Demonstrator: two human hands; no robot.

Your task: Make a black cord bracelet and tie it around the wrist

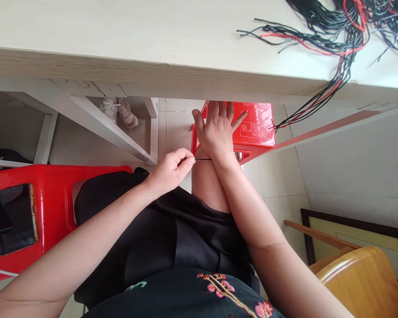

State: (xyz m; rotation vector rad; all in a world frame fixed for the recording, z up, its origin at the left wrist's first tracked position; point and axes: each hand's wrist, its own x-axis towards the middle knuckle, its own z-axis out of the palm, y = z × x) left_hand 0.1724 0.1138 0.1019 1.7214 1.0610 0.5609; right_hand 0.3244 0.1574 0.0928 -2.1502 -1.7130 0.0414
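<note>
My left hand (pixel 172 170) pinches the end of a thin dark twisted cord (pixel 204 159) between thumb and fingertips, just left of my bare knee. The cord runs to the right across the skin and passes under my right hand (pixel 217 130). That hand lies palm down with its fingers spread, over the knee and in front of a red plastic stool (pixel 257 128). The cord's other end is hidden beneath it.
Black and red cords (pixel 345 44) lie on the white table (pixel 135 35), some hanging over its edge. A phone (pixel 16 218) rests on a red stool (pixel 55 198) at left. Shoes (pixel 128 114) show under the table. A wooden chair (pixel 365 278) stands lower right.
</note>
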